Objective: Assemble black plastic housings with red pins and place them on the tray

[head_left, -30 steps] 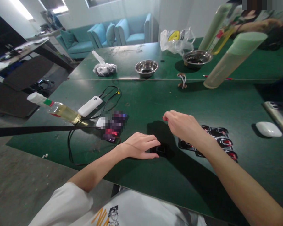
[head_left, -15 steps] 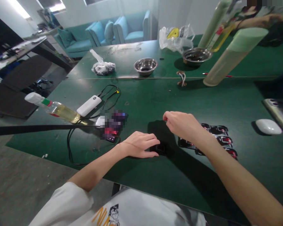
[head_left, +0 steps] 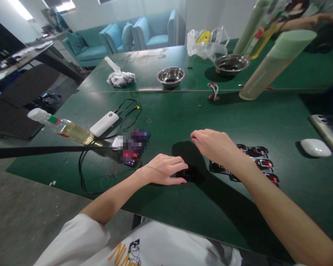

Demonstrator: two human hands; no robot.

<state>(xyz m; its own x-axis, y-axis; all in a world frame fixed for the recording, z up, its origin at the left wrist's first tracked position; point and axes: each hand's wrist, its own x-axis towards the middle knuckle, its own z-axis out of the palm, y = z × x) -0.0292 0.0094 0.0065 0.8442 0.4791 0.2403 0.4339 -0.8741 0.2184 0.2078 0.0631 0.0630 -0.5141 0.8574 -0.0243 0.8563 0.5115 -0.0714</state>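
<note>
My left hand (head_left: pixel 166 170) lies low on the green table, thumb and fingers on either side of a small flat black part (head_left: pixel 190 173), steadying it there. In shadow, the part's details are hard to read. My right hand (head_left: pixel 213 144) hovers up and to the right of it, fingertips pinched together; whatever they hold, if anything, is hidden. Beneath and beside my right forearm sit rows of similar black parts with red bits (head_left: pixel 262 163), partly covered by the arm.
Left of my hands are a phone (head_left: pixel 130 162), a white power bank (head_left: pixel 104 123) with cables, and a lying bottle (head_left: pixel 72 129). Steel bowls (head_left: pixel 170 77) and a tall green-capped bottle (head_left: pixel 277 66) stand farther back. At right lie a white mouse-like case (head_left: pixel 315 147) and another phone (head_left: pixel 329 131).
Both hands keep nearly the same pose. My right hand has shifted very slightly; the black part stays between my left fingers.
</note>
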